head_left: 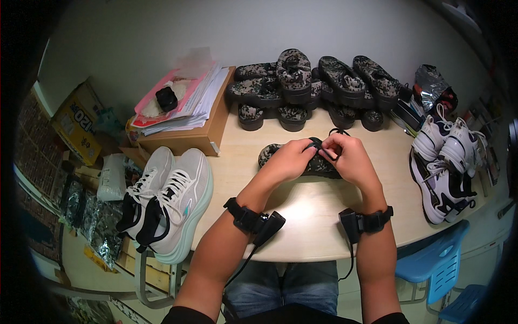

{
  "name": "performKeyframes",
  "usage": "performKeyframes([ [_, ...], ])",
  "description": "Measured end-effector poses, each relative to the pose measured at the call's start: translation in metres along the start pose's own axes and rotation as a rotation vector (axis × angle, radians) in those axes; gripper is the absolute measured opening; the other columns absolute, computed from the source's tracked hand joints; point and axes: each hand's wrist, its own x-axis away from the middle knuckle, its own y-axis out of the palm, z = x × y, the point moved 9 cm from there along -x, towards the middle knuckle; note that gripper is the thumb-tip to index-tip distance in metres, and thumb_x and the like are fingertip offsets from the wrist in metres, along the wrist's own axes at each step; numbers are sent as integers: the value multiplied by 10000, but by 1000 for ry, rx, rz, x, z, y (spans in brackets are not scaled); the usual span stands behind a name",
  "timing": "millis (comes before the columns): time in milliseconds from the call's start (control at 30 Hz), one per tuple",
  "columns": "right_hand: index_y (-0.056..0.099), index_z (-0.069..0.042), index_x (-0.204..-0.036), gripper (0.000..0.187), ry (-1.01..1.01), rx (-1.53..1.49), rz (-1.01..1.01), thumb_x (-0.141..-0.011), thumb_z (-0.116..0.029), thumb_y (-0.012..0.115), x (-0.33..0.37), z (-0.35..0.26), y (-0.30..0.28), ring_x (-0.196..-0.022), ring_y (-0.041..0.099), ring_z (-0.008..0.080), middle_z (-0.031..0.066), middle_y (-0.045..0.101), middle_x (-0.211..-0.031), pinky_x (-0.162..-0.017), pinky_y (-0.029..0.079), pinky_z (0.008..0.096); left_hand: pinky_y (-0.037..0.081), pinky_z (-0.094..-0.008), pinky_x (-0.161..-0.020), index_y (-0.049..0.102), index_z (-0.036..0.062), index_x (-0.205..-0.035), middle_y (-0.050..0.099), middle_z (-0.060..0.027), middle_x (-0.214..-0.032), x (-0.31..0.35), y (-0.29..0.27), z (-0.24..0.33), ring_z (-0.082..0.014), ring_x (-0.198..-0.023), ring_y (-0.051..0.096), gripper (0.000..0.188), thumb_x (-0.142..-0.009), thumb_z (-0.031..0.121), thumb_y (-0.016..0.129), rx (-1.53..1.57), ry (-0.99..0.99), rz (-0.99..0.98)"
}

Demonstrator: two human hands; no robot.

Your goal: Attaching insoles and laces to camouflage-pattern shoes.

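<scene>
A camouflage shoe [268,154] with a dark sole lies sideways on the table in front of me, its toe and middle partly covered by my hands. My left hand [292,158] reaches over it, with thumb and fingers pinched on a black shoelace [339,132]. From the other side my right hand [347,155] pinches the same lace, its fingers curled close to the left fingertips. A loop of lace sticks up above the right fingers. The exact crossing of the lace between the fingertips is too small to make out.
Several camouflage shoes [294,75] are piled along the wall. Grey-white sneakers [186,183] stand at the left, white-and-black sneakers [438,183] at the right. A cardboard box [213,135] carries papers [189,110]. A blue chair [440,262] stands beyond the table's right front edge.
</scene>
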Motion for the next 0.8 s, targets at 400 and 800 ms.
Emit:
performKeyframes([
  [400, 594, 16, -816, 93, 2, 65, -9, -767, -31, 658, 0, -9, 7, -661, 601, 265, 147, 627, -726, -618, 473, 348, 408, -269, -643, 590, 3, -999, 567, -7, -753, 2, -3, 4, -87, -691, 443, 187, -958, 140, 469, -61, 29, 26],
  [800, 486, -109, -856, 67, 312, -1166, 378, -874, -138, 544, 5, 46, -49, -446, 380, 88, 5, 471, -595, -439, 329, 237, 435, -270, -663, 586, 2, -1029, 585, -25, -788, 8, -5, 11, -96, -716, 504, 222, -926, 192, 536, -87, -11, 83],
])
